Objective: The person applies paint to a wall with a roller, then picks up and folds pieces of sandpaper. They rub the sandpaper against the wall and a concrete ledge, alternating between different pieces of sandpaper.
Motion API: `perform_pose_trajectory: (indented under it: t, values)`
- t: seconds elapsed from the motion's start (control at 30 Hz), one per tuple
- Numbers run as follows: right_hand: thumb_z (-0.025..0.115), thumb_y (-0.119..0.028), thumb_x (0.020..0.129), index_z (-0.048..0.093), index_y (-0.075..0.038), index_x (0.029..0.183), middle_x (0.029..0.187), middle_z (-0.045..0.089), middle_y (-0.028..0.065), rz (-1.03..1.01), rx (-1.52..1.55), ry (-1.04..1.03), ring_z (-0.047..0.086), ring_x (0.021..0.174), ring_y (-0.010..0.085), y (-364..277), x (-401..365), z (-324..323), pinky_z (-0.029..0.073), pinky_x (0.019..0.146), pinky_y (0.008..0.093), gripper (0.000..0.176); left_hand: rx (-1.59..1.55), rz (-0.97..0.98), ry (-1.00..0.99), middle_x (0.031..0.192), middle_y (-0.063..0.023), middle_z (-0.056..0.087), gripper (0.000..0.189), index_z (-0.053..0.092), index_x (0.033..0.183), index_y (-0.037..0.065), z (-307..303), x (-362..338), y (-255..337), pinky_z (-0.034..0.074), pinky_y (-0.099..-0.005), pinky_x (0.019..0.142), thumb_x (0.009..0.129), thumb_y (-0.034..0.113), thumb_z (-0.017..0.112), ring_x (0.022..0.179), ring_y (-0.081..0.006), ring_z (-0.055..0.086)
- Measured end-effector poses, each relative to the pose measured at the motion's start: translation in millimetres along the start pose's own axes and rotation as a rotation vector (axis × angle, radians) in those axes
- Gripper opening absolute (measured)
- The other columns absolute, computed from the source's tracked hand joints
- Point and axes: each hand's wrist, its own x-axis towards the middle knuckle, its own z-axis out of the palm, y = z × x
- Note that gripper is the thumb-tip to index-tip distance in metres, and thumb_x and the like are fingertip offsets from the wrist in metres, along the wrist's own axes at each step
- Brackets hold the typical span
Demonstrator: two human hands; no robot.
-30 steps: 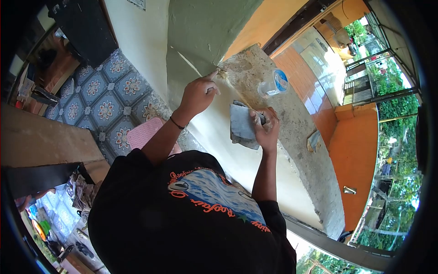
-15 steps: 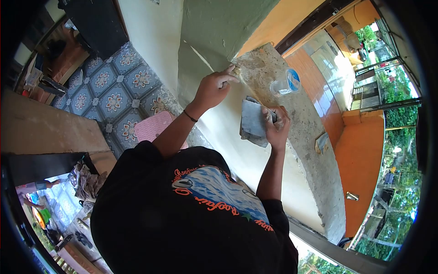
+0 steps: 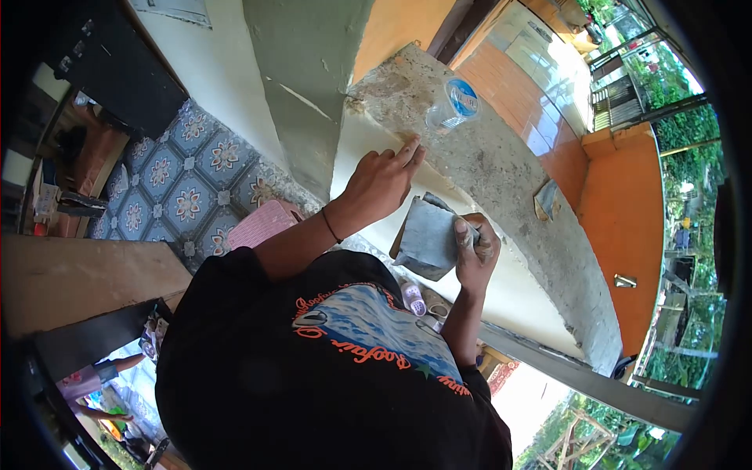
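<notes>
In my right hand (image 3: 479, 247) is a folded grey sheet, which looks like sandpaper (image 3: 427, 239); the thumb lies on its face and a brownish layer shows at its left edge. My left hand (image 3: 384, 178) has its fingers stretched out, with the tips at the edge of the rough concrete ledge (image 3: 509, 176); nothing shows in it. On that ledge, beyond my left fingertips, a clear plastic cup (image 3: 448, 116) with a blue lid lies on its side. Farther along sits a small folded grey and brown piece (image 3: 546, 200).
A grey-green wall column (image 3: 301, 86) meets the ledge's far end. Left of it are patterned blue floor tiles (image 3: 188, 168) and a pink stool-like seat (image 3: 262, 227). Purple sandals (image 3: 413, 298) lie below the ledge. Another person's arm (image 3: 110, 415) shows at lower left.
My left hand has moved down and right along the ledge's edge, away from the wall column. The folded sheet has turned its face more towards me. The view has shifted.
</notes>
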Motion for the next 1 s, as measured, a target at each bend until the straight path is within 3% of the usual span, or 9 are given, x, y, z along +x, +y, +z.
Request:
perform_pose_trajectory:
  t: [0.27,0.33,0.37,0.47,0.5,0.6,0.83,0.9,1.0]
  values:
    - [0.061,-0.025,0.088,0.055,-0.003,0.074,0.063,0.044,-0.0057,0.140,0.075,0.066,0.035,0.060,0.0043,4.5,-15.6,-1.1,0.028,0.055,0.0208,0.025,-0.166,-0.025,0.248,0.088,-0.0093,0.060,0.017,0.066,0.089,0.003,6.5,1.1,8.9,0.047,-0.0336,0.065,0.074,0.012,0.067,0.066,-0.0242,0.058]
    - [0.061,-0.025,0.088,0.055,-0.004,0.074,0.063,0.043,-0.0065,0.172,0.087,0.097,0.034,0.060,0.0041,2.8,-14.8,1.2,0.027,0.055,0.0207,0.025,-0.519,-0.284,0.193,0.070,-0.0085,0.059,0.013,0.067,0.081,0.005,5.5,-14.1,16.1,0.045,-0.0309,0.062,0.073,0.015,0.071,0.063,-0.0247,0.057]
    - [0.060,-0.025,0.088,0.055,-0.004,0.074,0.062,0.042,-0.0073,0.205,0.098,0.120,0.033,0.060,0.0038,2.5,-14.1,1.9,0.026,0.055,0.0206,0.025,-0.489,-0.463,-0.012,0.067,-0.0096,0.059,0.026,0.065,0.074,0.000,-0.4,-21.2,15.2,0.044,-0.0334,0.060,0.080,0.025,0.066,0.064,-0.0264,0.058]
    - [0.059,-0.025,0.089,0.055,-0.006,0.074,0.062,0.041,-0.0084,0.329,0.278,0.162,0.032,0.060,0.0036,8.7,-8.7,4.9,0.026,0.055,0.0203,0.024,-0.860,-0.637,0.112,0.073,-0.0108,0.064,0.035,0.067,0.081,-0.001,23.0,-48.3,3.3,0.046,-0.0299,0.065,0.087,0.032,0.058,0.066,-0.0216,0.061]
    - [0.059,-0.024,0.090,0.056,-0.004,0.075,0.062,0.039,-0.0090,0.325,0.327,0.172,0.030,0.058,0.0022,6.5,-6.1,5.6,0.023,0.051,0.0211,0.025,-0.902,-0.634,0.110,0.084,-0.0124,0.067,0.044,0.067,0.090,-0.003,11.3,-49.3,8.9,0.047,-0.0280,0.070,0.091,0.038,0.051,0.078,-0.0173,0.063]
    - [0.058,-0.026,0.090,0.058,-0.005,0.079,0.069,0.048,-0.0069,0.356,0.502,0.132,0.037,0.065,0.0029,16.0,-1.7,7.7,0.030,0.060,0.0192,0.023,-1.176,-0.628,0.070,0.095,-0.0113,0.066,0.041,0.062,0.102,-0.004,-3.0,-49.1,17.1,0.046,-0.0251,0.074,0.091,0.035,0.053,0.087,-0.0161,0.062]
    - [0.057,-0.024,0.090,0.059,-0.005,0.086,0.076,0.055,-0.0031,0.421,0.685,0.178,0.045,0.072,0.0041,18.7,-4.8,16.2,0.035,0.067,0.0188,0.019,-1.173,-0.544,-0.030,0.088,-0.0071,0.063,0.036,0.060,0.107,-0.001,-1.6,-47.8,27.3,0.047,-0.0235,0.066,0.085,0.027,0.064,0.076,-0.0109,0.057]
    - [0.058,-0.022,0.090,0.057,-0.004,0.094,0.080,0.056,-0.0015,0.389,0.696,0.254,0.046,0.073,0.0050,17.8,-9.6,18.8,0.037,0.068,0.0193,0.018,-1.007,-0.489,0.103,0.088,-0.0076,0.062,0.040,0.059,0.108,0.001,2.5,-46.2,31.6,0.047,-0.0246,0.063,0.081,0.029,0.068,0.074,-0.0108,0.056]
    - [0.059,-0.020,0.090,0.054,-0.004,0.100,0.084,0.057,0.0002,0.384,0.647,0.289,0.048,0.076,0.0058,10.0,-15.2,20.4,0.039,0.069,0.0201,0.020,-0.931,-0.375,-0.033,0.092,-0.0097,0.061,0.044,0.057,0.110,0.000,-2.9,-43.4,37.0,0.048,-0.0253,0.066,0.079,0.030,0.070,0.077,-0.0111,0.056]
